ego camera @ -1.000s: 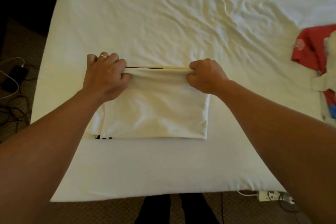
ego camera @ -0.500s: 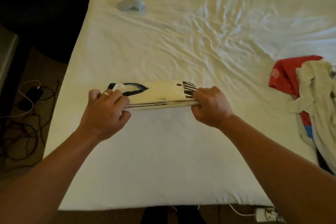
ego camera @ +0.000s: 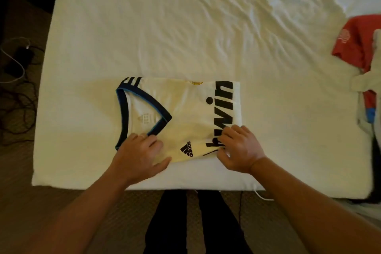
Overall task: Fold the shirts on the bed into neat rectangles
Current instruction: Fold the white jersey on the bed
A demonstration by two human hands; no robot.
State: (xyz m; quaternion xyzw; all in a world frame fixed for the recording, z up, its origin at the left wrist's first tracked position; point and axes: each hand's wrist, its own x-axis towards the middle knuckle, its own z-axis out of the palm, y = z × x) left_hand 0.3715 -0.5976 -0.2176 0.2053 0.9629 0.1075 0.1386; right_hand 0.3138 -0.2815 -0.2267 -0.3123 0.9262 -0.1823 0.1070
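A white football shirt (ego camera: 185,113) lies folded into a rectangle near the front edge of the bed (ego camera: 165,27). It is face up, with its navy V collar to the left and black lettering to the right. My left hand (ego camera: 138,154) rests on the shirt's near left corner with the fingers spread fairly flat. My right hand (ego camera: 239,148) is at the near right corner, fingers bent over the lettering and thumb tucked at the fabric's edge, pinching it. More shirts lie in a heap at the right edge: a red shirt (ego camera: 352,43) and a pale garment (ego camera: 369,80) over it.
The bed sheet is wrinkled towards the far right. A tangle of dark and white cables with a small black device (ego camera: 16,88) lies on the carpet left of the bed. My legs (ego camera: 185,222) stand against the bed's front edge.
The folded shirt, held up by its edge in both hands, has been flipped over and laid flat face up. My left hand has opened onto it.
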